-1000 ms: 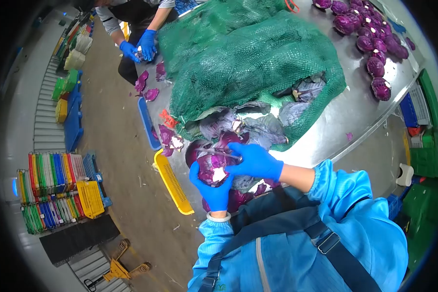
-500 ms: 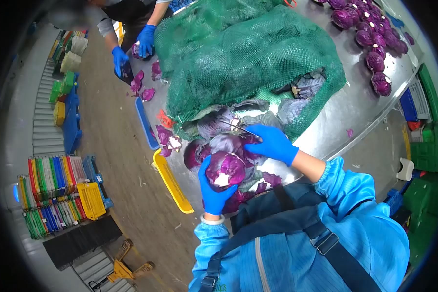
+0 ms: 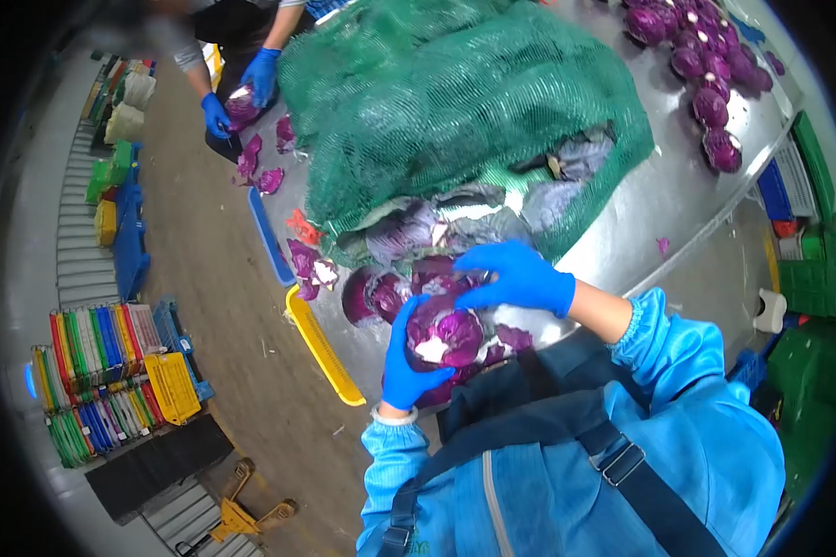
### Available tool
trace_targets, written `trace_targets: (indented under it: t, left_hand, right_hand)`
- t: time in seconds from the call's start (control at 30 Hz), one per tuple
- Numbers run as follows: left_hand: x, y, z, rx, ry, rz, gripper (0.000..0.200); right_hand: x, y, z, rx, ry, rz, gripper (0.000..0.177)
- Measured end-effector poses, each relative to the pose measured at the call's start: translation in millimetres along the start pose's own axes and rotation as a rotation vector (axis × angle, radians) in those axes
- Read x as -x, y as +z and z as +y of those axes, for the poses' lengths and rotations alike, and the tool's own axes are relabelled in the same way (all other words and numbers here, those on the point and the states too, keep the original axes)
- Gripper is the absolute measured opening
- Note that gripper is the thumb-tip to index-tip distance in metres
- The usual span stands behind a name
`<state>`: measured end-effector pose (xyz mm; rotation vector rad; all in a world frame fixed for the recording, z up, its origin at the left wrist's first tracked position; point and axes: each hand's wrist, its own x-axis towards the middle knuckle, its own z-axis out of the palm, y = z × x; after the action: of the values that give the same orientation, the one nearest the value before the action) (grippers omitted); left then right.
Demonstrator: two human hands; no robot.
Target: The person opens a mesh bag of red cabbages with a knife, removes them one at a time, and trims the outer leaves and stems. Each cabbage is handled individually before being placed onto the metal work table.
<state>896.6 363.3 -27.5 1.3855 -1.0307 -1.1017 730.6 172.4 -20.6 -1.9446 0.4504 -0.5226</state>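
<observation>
My left hand is closed around the left side of a purple cabbage, whose pale cut stem end faces up. My right hand hovers at the cabbage's upper right, thumb and forefinger apart. A blurred, dark, thin streak beside its fingers looks like the knife; the grip on it is mostly hidden. Behind lie more purple cabbages and loose outer leaves. A green mesh sack with leafy cabbages at its mouth rests on the metal table.
A co-worker's blue-gloved hands hold another cabbage at upper left. Trimmed cabbages are gathered at the far right. A yellow crate's edge and a blue one stand along the table's left side. Torn leaves lie nearby.
My right hand has shifted slightly left and down toward the held cabbage, its fingers spreading. The knife blade, clear before, is now blurred. The cabbage in my left hand has moved slightly right.
</observation>
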Motion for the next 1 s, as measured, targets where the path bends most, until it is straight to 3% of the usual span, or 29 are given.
trace_targets:
  t: [0.17,0.27,0.3,0.4,0.47,0.53,0.63,0.73,0.77,0.87,0.9,1.0]
  left_hand:
    - [-6.3,-4.7,-7.5,-0.125,0.013,-0.107,0.105]
    - [-6.4,0.7,-2.5,0.035,0.054,-0.113,0.105]
    - [-3.8,4.7,-1.3,0.137,0.034,-0.075,0.109]
    - [-1.9,9.5,2.1,0.285,0.04,0.079,0.116]
    - [-7.2,0.7,4.6,0.195,0.062,0.019,0.119]
    - [-13.1,-1.2,2.4,0.148,0.111,0.001,0.118]
    - [-13.0,6.0,15.9,0.3,-0.121,0.113,0.108]
    - [-7.9,14.9,13.2,0.357,-0.334,0.2,0.1]
    - [-2.9,6.6,-7.3,0.268,-0.298,0.163,0.093]
    - [2.1,11.8,-10.2,0.044,-0.203,0.135,0.091]
    - [3.3,13.0,-9.3,-0.007,-0.2,0.145,0.093]
    - [2.2,12.4,-13.4,-0.066,-0.169,0.153,0.094]
  right_hand:
    - [-4.9,12.4,-12.8,0.081,-0.008,-0.138,0.031]
    - [-10.6,9.5,18.8,-0.193,0.268,0.139,0.024]
    - [-14.9,-4.3,27.9,-0.212,0.431,0.339,0.031]
    - [2.9,-5.8,19.8,-0.129,0.282,0.174,0.043]
    - [3.5,-12.5,-27.7,-0.359,0.636,-0.212,0.055]
    - [1.2,-11.7,-37.2,-0.474,0.74,-0.342,0.055]
    - [9.2,1.5,-11.8,-0.666,0.672,-0.192,0.054]
    - [19.3,8.9,-14.6,-0.575,0.7,-0.2,0.04]
    - [20.8,7.8,-11.3,-0.511,0.707,-0.279,0.055]
    - [29.6,14.2,-5.1,-0.15,0.385,-0.293,0.063]
    - [31.2,19.3,-8.4,-0.169,0.328,-0.206,0.067]
    - [28.5,18.5,-20.6,-0.054,0.372,-0.23,0.065]
